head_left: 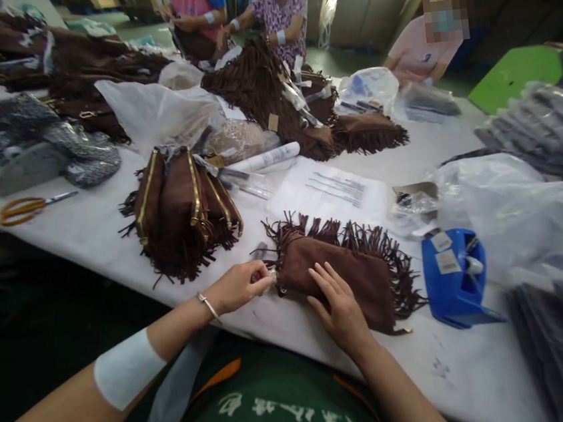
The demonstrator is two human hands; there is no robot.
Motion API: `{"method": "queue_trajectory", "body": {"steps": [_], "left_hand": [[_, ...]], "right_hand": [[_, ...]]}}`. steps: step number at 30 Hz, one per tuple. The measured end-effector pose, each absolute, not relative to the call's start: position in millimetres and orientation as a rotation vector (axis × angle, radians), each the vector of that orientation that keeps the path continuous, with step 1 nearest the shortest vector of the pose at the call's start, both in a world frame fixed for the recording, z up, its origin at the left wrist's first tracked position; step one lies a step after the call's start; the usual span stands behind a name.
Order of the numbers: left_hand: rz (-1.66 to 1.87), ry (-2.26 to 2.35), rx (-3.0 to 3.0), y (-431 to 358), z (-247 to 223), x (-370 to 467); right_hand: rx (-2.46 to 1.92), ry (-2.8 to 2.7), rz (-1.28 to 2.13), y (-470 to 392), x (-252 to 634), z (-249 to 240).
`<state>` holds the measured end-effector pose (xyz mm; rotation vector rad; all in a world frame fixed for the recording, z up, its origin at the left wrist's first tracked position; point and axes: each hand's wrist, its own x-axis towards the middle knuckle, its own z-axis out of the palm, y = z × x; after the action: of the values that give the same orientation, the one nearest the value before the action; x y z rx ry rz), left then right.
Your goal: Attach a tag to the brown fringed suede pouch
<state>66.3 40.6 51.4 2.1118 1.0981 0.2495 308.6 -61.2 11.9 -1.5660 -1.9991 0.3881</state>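
Fingers of left hand point(243, 286) pinched on shiny bit point(272, 277) at 9 o'clock of brown pouch point(366, 279); right hand point(341, 315) flat atop, fingers slightly apart. Blue dispenser point(443, 291), 3 o'clock.

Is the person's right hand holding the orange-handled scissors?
No, the right hand rests on the brown fringed pouch, while the orange-handled scissors lie on the table at the picture's left.

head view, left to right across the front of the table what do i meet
Scissors, bunched brown pouches, fringed brown pouch under the right hand, blue plastic thing, dark bagged stack.
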Motion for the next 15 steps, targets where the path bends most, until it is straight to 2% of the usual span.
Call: {"method": "queue_trajectory", "body": {"steps": [2, 7, 10, 15], "left_hand": [[0.263, 1.184, 2.045, 36.4, 53.2, 70.2], [0.31, 1.179, 2.106, 40.7, 59.4, 77.6], [0.292, 1.101, 2.2, 54.1, 69.1, 82.9], [0.191, 0.975, 2.348, 80.7, 86.5, 89.4]], "right_hand": [[-1.501, -1.855, 0.612, -74.9, 298.3, 17.9], [-1.388, -1.135, 1.595, -80.7, 259.2, 6.8], [-1.242, -0.778, 1.677, -62.5, 239.3, -4.1], [-1.171, -0.595, 1.686, -47.7, 225.8, -2.6]]}}
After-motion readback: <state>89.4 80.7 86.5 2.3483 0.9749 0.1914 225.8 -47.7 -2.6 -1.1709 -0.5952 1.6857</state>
